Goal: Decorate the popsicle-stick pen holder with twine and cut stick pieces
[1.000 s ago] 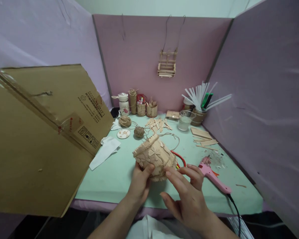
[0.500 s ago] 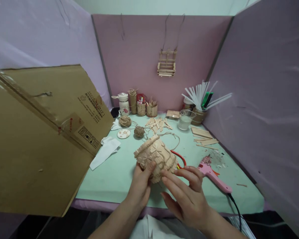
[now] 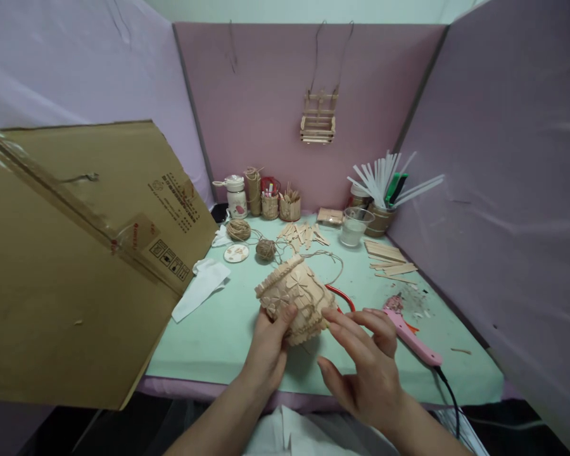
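Observation:
A pale wooden craft piece [image 3: 308, 294], decorated with flower shapes and wavy trim, is held tilted above the table. My left hand [image 3: 272, 342] grips its lower left side, thumb on the front. At its lower right edge are the fingertips of my right hand [image 3: 365, 354], with the fingers spread and the thumb apart. Whether those fingertips touch the wood is hard to tell. Behind the piece and my right hand, red-handled scissors [image 3: 342, 296] are partly hidden. On the right lies a pink glue gun [image 3: 415, 339], its cord running off the front edge.
A large cardboard sheet [image 3: 90, 266] leans at the left, beside a white cloth [image 3: 202, 288]. Twine balls [image 3: 265, 249], wooden sticks [image 3: 303, 234], a clear cup [image 3: 354, 227] and a holder of white glue sticks [image 3: 380, 218] stand or lie towards the back. A small wooden swing [image 3: 318, 123] hangs behind.
My right hand has shifted slightly right along the craft piece's edge. The piece has turned a little in my left hand, which stays in nearly the same place.

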Tool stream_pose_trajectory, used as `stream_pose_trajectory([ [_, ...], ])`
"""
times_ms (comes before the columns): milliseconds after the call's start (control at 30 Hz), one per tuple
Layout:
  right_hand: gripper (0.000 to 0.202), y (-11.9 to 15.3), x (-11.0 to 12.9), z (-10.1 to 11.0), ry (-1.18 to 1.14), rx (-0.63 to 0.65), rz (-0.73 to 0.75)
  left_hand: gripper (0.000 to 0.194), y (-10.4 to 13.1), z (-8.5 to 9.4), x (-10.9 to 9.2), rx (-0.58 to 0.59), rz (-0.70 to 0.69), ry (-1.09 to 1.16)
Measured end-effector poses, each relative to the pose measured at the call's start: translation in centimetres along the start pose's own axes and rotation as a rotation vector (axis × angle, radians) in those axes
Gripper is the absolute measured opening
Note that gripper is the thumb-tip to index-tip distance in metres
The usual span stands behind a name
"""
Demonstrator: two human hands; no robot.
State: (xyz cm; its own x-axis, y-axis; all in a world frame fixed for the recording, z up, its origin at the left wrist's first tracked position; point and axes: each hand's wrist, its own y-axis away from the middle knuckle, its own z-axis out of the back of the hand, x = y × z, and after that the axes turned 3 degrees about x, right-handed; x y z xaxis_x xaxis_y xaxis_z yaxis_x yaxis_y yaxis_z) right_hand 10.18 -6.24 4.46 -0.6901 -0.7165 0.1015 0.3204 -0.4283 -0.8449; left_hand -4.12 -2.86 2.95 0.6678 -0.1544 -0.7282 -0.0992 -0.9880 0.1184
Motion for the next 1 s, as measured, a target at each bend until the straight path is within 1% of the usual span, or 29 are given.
stream_pose_trajectory([
  [167, 0.036, -0.3, 0.6, 0.1, 0.004, 0.045, 0.040, 0.063, -0.3, 0.1, -0.1, -0.006, -0.013, 0.001],
  [233, 0.032, -0.2, 0.8, 0.3, -0.018, -0.013, 0.044, 0.061, -0.6, 0.2, -0.2, -0.019, -0.025, 0.007],
  [267, 0.030, 0.0, 0.9, 0.3, -0.040, -0.043, 0.017, 0.059, -0.8, 0.2, -0.4, -0.027, -0.034, 0.011],
  [300, 0.026, 0.1, 0.9, 0.3, -0.065, -0.046, -0.036, 0.058, -1.0, 0.3, -0.5, -0.033, -0.045, 0.017],
  [333, 0.021, 0.2, 0.9, 0.1, -0.096, -0.014, -0.119, 0.057, -1.2, 0.4, -0.7, -0.041, -0.060, 0.023],
  [367, 0.015, 0.3, 0.8, -0.1, -0.135, 0.064, -0.228, 0.056, -1.4, 0.5, -1.0, -0.050, -0.077, 0.030],
  [400, 0.013, 0.3, 0.7, -0.5, -0.181, 0.182, -0.348, 0.055, -1.6, 0.6, -1.2, -0.060, -0.096, 0.036],
  [433, 0.018, 0.2, 0.6, -1.1, -0.230, 0.317, -0.460, 0.054, -1.8, 0.7, -1.5, -0.070, -0.119, 0.042],
  [467, 0.027, -0.1, 0.6, -1.6, -0.280, 0.445, -0.549, 0.054, -1.9, 0.7, -1.7, -0.081, -0.143, 0.047],
  [500, 0.034, -0.4, 0.6, -2.3, -0.326, 0.553, -0.607, 0.053, -2.0, 0.8, -2.0, -0.094, -0.165, 0.051],
  [533, 0.034, -0.8, 0.6, -2.9, -0.356, 0.644, -0.630, 0.053, -2.2, 0.9, -2.2, -0.102, -0.180, 0.055],
  [600, 0.018, -1.8, 0.6, -3.8, -0.365, 0.757, -0.586, 0.052, -2.4, 1.3, -2.7, -0.110, -0.200, 0.068],
  [633, 0.015, -2.3, 0.5, -4.2, -0.358, 0.797, -0.547, 0.051, -2.5, 1.6, -3.1, -0.112, -0.207, 0.076],
  [700, 0.019, -3.4, 0.0, -4.7, -0.353, 0.880, -0.470, 0.050, -2.9, 2.5, -4.0, -0.123, -0.230, 0.092],
  [733, 0.018, -4.1, -0.5, -4.9, -0.368, 0.922, -0.443, 0.049, -3.0, 3.1, -4.6, -0.138, -0.249, 0.095],
  [800, 0.018, -6.4, -2.0, -5.4, -0.420, 1.007, -0.410, 0.049, -3.2, 4.5, -5.9, -0.176, -0.299, 0.090],
  [833, 0.020, -7.9, -3.0, -5.8, -0.443, 1.027, -0.410, 0.051, -3.2, 5.3, -6.5, -0.185, -0.328, 0.081],
  [867, 0.020, -9.9, -4.0, -6.2, -0.463, 1.012, -0.419, 0.054, -3.1, 5.9, -7.0, -0.181, -0.357, 0.070],
  [900, 0.018, -12.0, -5.1, -6.7, -0.479, 0.959, -0.438, 0.057, -3.0, 6.5, -7.5, -0.164, -0.385, 0.056],
  [933, 0.015, -14.3, -6.1, -7.1, -0.495, 0.867, -0.464, 0.061, -2.9, 7.0, -7.8, -0.139, -0.409, 0.039],
  [967, 0.020, -16.6, -7.1, -7.4, -0.515, 0.754, -0.488, 0.063, -2.8, 7.3, -7.9, -0.114, -0.429, 0.021],
  [1000, 0.035, -18.6, -8.0, -7.6, -0.539, 0.633, -0.511, 0.065, -2.6, 7.5, -8.0, -0.088, -0.442, 0.002],
])
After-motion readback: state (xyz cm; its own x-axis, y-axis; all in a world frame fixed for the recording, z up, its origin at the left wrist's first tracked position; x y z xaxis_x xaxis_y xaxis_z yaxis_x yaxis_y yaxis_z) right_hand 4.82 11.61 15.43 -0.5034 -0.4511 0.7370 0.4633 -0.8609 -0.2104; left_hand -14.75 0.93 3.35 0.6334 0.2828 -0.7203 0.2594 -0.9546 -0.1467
